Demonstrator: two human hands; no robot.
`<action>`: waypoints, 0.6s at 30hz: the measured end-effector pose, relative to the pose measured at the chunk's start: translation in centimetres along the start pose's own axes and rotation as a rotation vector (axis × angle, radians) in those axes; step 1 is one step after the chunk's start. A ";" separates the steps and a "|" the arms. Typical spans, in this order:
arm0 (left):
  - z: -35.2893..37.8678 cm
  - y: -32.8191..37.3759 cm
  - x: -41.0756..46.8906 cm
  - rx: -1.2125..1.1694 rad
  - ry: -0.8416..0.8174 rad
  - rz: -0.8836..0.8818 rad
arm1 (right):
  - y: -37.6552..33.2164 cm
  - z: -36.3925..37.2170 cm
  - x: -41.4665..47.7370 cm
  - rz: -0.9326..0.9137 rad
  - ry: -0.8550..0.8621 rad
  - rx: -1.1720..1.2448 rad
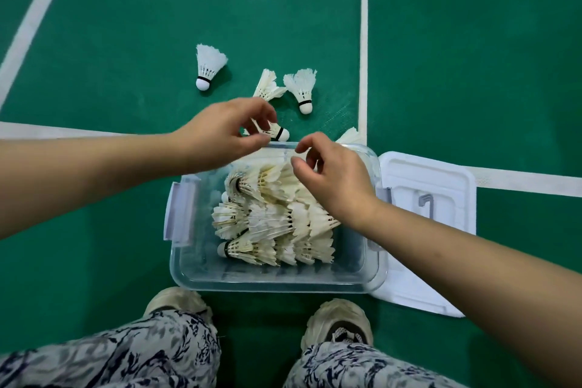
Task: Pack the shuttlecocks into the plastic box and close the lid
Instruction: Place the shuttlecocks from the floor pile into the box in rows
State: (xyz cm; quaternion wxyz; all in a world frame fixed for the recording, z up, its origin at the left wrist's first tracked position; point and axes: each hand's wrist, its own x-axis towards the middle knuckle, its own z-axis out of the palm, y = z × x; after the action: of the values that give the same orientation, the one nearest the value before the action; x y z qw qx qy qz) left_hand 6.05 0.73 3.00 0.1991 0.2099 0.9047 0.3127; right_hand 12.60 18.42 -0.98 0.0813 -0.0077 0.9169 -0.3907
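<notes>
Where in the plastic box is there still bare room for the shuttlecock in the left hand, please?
Bare floor runs along the plastic box's near wall and beside the left latch. The middle and far right are crowded with stacked shuttlecocks, under the right hand.

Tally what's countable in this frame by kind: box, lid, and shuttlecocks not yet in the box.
Clear plastic box: 1
White lid: 1
Loose shuttlecocks beyond the box: 4
Shuttlecock pinched in left hand: 1
Total: 7
Those nested inside the box overlap too much to count.
</notes>
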 end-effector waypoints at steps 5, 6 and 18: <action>-0.4 -1.7 4.6 0.104 -0.037 -0.096 | 0.2 -0.7 0.9 0.007 0.075 0.074; -0.3 -2.3 5.2 0.114 -0.056 -0.135 | 0.2 -0.7 0.9 0.006 0.073 0.089; 2.3 -7.7 11.3 0.383 -0.211 -0.259 | 0.6 0.4 1.2 -0.042 0.011 0.126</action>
State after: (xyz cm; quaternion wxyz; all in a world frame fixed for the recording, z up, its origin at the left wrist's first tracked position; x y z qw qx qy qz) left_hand -4.24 2.05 -6.24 0.2875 0.1575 0.9410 0.0839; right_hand 11.56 18.40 -1.85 0.0685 -0.0195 0.8905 -0.4494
